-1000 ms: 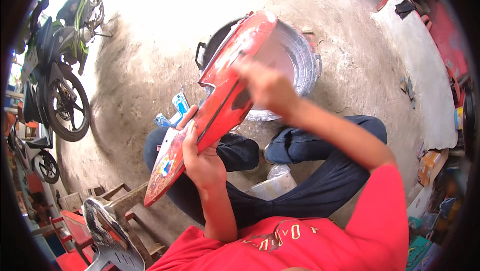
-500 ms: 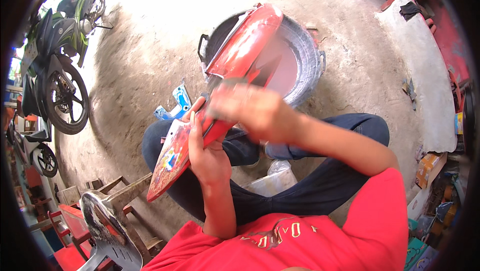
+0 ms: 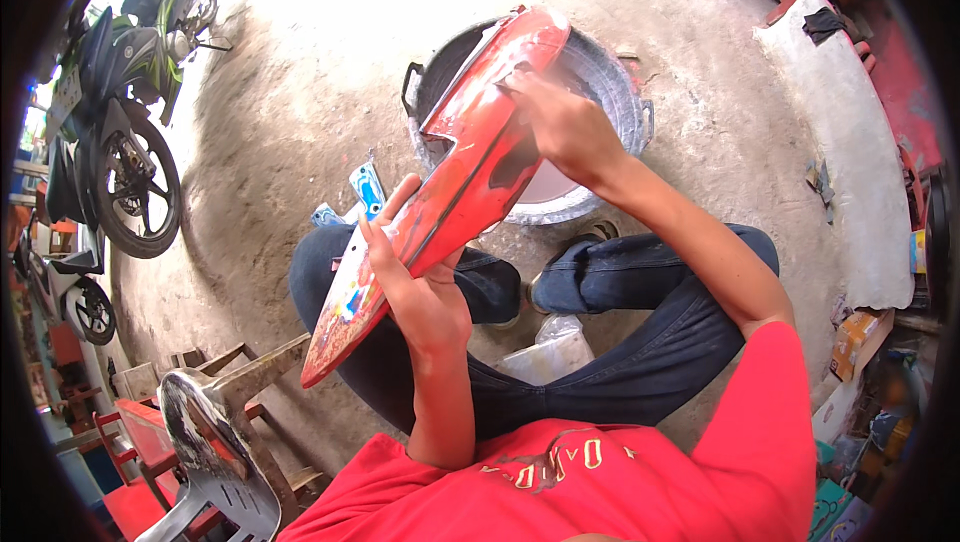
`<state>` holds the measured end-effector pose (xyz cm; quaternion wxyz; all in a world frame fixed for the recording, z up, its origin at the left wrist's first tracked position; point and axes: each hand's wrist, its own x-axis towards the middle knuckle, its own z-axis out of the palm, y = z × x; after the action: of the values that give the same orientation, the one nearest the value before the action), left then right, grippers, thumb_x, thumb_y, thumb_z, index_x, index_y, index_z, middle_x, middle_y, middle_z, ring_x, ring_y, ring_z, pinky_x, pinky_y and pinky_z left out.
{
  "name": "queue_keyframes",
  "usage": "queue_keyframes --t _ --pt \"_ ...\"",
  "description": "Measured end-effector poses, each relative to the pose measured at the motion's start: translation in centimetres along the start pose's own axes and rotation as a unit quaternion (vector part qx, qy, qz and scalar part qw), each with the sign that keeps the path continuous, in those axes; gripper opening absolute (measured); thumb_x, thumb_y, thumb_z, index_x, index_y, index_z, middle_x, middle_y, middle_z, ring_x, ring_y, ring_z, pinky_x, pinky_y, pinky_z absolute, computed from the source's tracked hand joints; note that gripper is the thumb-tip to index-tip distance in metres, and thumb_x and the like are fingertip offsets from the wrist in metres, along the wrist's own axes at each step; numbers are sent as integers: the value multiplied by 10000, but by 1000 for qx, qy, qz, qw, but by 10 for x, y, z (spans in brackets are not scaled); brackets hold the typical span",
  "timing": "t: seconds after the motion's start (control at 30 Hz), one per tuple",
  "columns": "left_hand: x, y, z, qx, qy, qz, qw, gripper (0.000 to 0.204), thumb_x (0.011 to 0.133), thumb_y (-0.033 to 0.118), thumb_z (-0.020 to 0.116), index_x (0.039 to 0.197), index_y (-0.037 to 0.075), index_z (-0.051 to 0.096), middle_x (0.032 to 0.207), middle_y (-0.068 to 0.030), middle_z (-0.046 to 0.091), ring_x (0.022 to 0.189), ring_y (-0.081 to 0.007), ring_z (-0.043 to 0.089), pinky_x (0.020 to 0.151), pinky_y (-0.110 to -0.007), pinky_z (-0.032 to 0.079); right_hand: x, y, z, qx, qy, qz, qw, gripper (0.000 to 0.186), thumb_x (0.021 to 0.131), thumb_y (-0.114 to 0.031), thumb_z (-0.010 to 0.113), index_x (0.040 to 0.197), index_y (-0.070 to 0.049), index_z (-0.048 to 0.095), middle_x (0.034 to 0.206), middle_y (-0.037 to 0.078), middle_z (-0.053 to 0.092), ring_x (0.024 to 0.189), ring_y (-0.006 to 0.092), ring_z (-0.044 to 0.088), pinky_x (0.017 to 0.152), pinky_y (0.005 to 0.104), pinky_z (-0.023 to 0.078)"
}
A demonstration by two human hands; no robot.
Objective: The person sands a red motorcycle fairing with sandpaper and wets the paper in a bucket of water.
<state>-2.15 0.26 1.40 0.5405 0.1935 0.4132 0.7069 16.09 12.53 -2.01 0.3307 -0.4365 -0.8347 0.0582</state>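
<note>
A long red motorcycle body panel, scuffed and shiny in places, slants from my left knee up over a round grey basin of cloudy pinkish water. My left hand grips its lower part, thumb and fingers around the edges, close to a tip with worn patches of white, blue and yellow. Against the upper part presses my right hand, its fingers bent together. Something small and dark shows at those fingertips, too blurred to name. The panel's far end rests over the basin's rim.
A blue-and-white plastic piece lies on the floor beyond my left knee. Between my legs sits a whitish container. A motorcycle stands at left, a worn chair near left. A pale slab and cardboard box line the right.
My right hand has moved up and away along the panel, from its middle to its upper part. The panel's lower tip has shifted slightly up and right, with my left hand still gripping it.
</note>
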Motion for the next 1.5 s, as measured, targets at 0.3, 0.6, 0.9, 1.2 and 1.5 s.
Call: queue_keyframes --t 0.3,0.6,0.9,1.2,1.5 --pt "1 -4 -4 22 -25 21 999 698 1115 553 332 1454 -48 441 1311 -210 653 1154 -269 705 922 -409 628 -12 -42 -11 73 5 -61 995 385 892 -11 629 1276 -30 662 1261 190 704 1169 361 693 1003 437 573" --pt "-2 -13 -6 9 -29 30 999 832 1094 627 309 1552 -68 322 1344 -233 631 1236 -289 663 963 -435 609 -19 -80 -25 88 -1 -181 980 390 899 -25 592 1279 -42 678 1258 185 710 1177 320 702 1023 427 563" --pt "-8 -21 -5 25 -30 45 998 887 1087 655 270 1583 -80 250 1385 -229 598 1250 -293 649 984 -444 594 -33 -110 -31 72 5 -167 983 338 897 -97 598 1217 -26 682 1208 144 733 1148 297 713 1008 440 566" --pt "-8 -19 -1 18 -29 31 999 866 1088 655 278 1583 -55 274 1405 -201 602 1269 -268 636 1041 -402 541 -28 -95 -21 29 -9 -134 991 357 897 -99 615 1247 -52 668 1201 152 726 1112 317 721 967 426 579" --pt "-7 -13 -3 25 -39 41 998 873 1085 652 293 1560 -80 292 1404 -234 591 1279 -296 635 1016 -433 575 -10 -39 -13 19 4 -61 998 354 908 -80 604 1251 -38 680 1175 175 740 1120 309 720 992 423 572"
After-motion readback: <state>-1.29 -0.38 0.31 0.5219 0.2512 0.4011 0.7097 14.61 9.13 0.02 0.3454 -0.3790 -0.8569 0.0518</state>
